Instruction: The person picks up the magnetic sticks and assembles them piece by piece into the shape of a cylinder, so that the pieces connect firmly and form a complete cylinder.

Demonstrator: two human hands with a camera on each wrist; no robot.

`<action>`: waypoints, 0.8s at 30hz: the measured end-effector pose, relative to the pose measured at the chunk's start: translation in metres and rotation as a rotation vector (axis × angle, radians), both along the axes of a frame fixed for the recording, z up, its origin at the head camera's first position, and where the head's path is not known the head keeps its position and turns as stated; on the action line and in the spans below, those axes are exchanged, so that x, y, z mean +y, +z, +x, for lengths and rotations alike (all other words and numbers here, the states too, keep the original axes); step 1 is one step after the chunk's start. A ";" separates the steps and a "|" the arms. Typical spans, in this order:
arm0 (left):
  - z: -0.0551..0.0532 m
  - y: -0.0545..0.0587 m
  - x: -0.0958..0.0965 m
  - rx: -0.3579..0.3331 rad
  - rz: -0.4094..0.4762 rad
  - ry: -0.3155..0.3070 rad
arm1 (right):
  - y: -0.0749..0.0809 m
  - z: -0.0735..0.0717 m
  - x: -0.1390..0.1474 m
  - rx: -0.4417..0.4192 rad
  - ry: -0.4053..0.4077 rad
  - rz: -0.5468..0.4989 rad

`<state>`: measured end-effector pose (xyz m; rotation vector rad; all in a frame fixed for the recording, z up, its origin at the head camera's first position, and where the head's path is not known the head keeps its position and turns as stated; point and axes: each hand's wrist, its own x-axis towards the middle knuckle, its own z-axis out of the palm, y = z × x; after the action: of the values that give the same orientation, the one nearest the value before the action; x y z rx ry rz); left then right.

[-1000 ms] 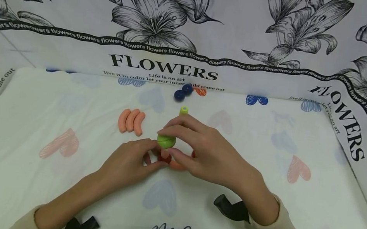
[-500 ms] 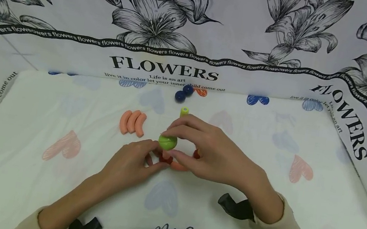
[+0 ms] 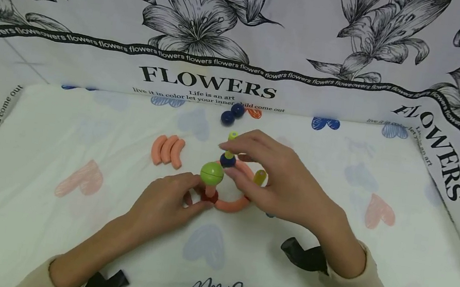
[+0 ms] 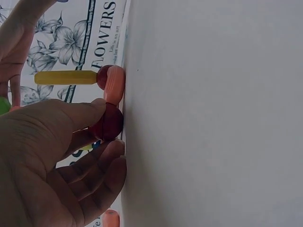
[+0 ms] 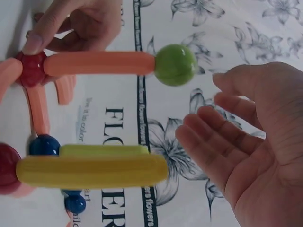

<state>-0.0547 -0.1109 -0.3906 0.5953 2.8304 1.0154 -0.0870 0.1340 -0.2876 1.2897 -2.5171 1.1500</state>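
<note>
My left hand [image 3: 169, 196] pinches a red ball [image 4: 110, 124] at the base of a toy frame of sticks and balls. From that ball rises an orange stick [image 5: 99, 62], topped by a green ball [image 3: 211, 174]. Curved orange pieces [image 3: 232, 206] form a ring on the cloth, joined by red balls and a blue ball [image 3: 227, 159]. A yellow stick [image 5: 92, 171] and a lime stick [image 5: 104, 150] also stand up from the ring. My right hand [image 5: 251, 137] holds nothing; its fingers are relaxed, a gap away from the green ball in the right wrist view.
Three loose curved orange pieces [image 3: 167, 150] lie side by side left of the ring. Two dark blue balls [image 3: 227, 117] sit beyond it, near the table's far edge. Something small and blue [image 3: 270, 215] peeks out below my right hand. Heart-printed cloth [image 3: 127, 119] covers the table.
My right hand has let go of the green ball and moved away to the right. The ball stays on top of the orange stick. My left hand keeps its hold on the red ball.
</note>
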 end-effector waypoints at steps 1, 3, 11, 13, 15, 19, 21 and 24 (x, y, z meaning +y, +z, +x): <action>-0.001 0.001 0.000 -0.001 -0.002 0.004 | 0.002 -0.001 0.001 0.003 -0.014 -0.013; -0.001 0.001 -0.001 -0.004 -0.005 0.013 | 0.006 -0.004 0.004 0.008 -0.039 -0.034; -0.001 0.002 -0.002 -0.017 -0.017 0.024 | 0.012 -0.010 0.013 0.065 -0.084 -0.057; 0.000 0.001 -0.002 -0.016 -0.018 0.021 | 0.011 -0.012 0.015 0.066 -0.092 -0.073; 0.000 0.001 -0.002 -0.014 -0.022 0.022 | 0.010 -0.016 0.018 0.063 -0.098 -0.091; 0.000 0.000 -0.001 -0.010 -0.015 0.013 | 0.008 -0.027 0.022 0.056 -0.107 -0.129; 0.001 0.000 -0.001 -0.016 -0.011 0.006 | 0.006 -0.035 0.023 0.051 -0.122 -0.135; 0.003 0.001 -0.003 -0.028 -0.027 0.015 | 0.004 -0.045 0.018 0.031 -0.143 -0.113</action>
<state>-0.0520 -0.1138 -0.3897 0.5533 2.8234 0.9784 -0.1317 0.1522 -0.2835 1.0742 -2.4379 1.2106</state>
